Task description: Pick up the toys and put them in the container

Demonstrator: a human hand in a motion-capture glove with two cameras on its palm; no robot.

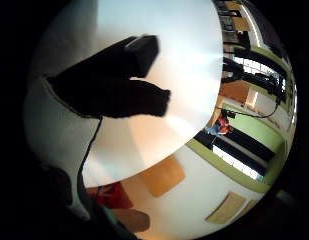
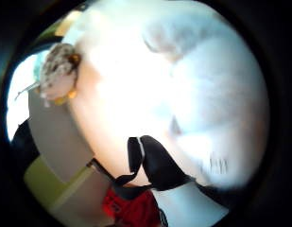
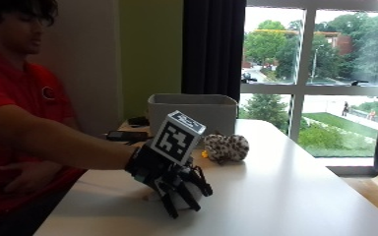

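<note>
White toy (image 3: 155, 196), under the gloved hand (image 3: 169, 179), near the table's (image 3: 294, 191) front edge.
Fingers curl down around it. Spotted toy (image 3: 227, 147) lies mid-table, apart, before the container (image 3: 192, 112); open tabletop toward the window side.

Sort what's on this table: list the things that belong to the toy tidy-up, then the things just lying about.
Part of the job:
- spotted plush toy on the table
- white plush toy under the gloved right hand
- grey container behind the spotted toy

Just lying about:
- dark device left of the container
- white table itself
</note>
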